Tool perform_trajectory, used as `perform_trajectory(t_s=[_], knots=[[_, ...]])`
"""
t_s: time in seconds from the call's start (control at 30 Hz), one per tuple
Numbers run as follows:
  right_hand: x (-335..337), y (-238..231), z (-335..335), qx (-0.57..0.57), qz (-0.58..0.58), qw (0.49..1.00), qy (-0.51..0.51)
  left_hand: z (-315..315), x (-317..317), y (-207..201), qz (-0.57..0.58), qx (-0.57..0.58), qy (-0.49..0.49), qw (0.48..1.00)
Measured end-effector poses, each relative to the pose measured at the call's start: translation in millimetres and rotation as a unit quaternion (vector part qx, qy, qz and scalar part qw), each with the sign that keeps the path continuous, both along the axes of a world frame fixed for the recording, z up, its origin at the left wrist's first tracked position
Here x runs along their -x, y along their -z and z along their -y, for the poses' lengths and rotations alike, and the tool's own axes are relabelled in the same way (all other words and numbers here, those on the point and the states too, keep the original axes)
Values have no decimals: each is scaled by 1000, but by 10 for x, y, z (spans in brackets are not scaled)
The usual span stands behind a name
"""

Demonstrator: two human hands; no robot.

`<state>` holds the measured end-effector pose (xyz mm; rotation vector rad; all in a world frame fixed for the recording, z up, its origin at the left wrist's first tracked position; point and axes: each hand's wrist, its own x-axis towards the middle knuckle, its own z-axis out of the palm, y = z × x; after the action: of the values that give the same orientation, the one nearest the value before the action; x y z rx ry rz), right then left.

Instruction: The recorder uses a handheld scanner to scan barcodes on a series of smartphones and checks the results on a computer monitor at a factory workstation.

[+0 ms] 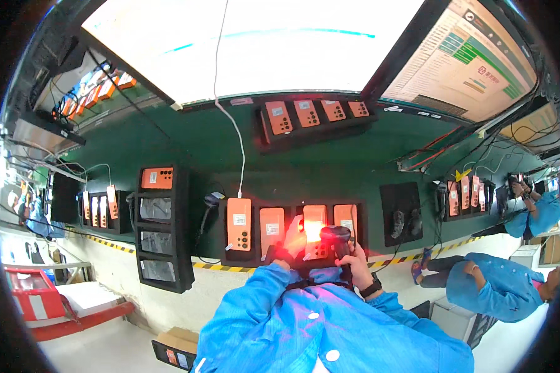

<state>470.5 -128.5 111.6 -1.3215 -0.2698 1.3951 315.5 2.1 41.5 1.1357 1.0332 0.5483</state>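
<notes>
A black handheld barcode scanner [336, 234] is in my right hand [356, 266], with the fingers wrapped round its handle. Its bright red light falls on an orange phone [316, 250] standing in a black foam tray [362, 239], back side towards me. My left hand [290, 238] is closed at the left edge of this lit phone; glare partly hides its fingertips. In the same tray stand a labelled orange phone [271, 229] left of that hand, another orange phone [345, 216] on the right, and a far-left orange phone [239, 225] with a white cable plugged into its top.
A black tray [183, 233] with an orange phone and clear-wrapped pieces stands left. Behind is another phone tray [317, 127], below a large bright monitor [261, 50]. A black mat [401, 214] lies right. Striped tape [224, 268] marks the bench edge. A person [498, 286] stands at right.
</notes>
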Motion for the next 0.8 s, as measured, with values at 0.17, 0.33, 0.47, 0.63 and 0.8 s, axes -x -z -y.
perform_trajectory(t_s=[0.17, 0.33, 0.47, 0.63, 0.8], knots=[[-9, -12, 46, 7, -35, 999, -20, -24, -5, 299, -45, -4, 2, 999], [-304, 174, 130, -25, 62, 997, 42, 20, 28, 270, 18, -30, -3, 999], [-1069, 548, 8, -80, 154, 969, 176, 110, 35, -65, 48, -57, 7, 997], [-1455, 1347, -82, 71, 391, 912, 105, 181, -25, -452, -11, -133, 10, 991], [-1380, 1383, -246, 76, 729, 673, 99, 150, -43, -689, 19, -108, 46, 993]])
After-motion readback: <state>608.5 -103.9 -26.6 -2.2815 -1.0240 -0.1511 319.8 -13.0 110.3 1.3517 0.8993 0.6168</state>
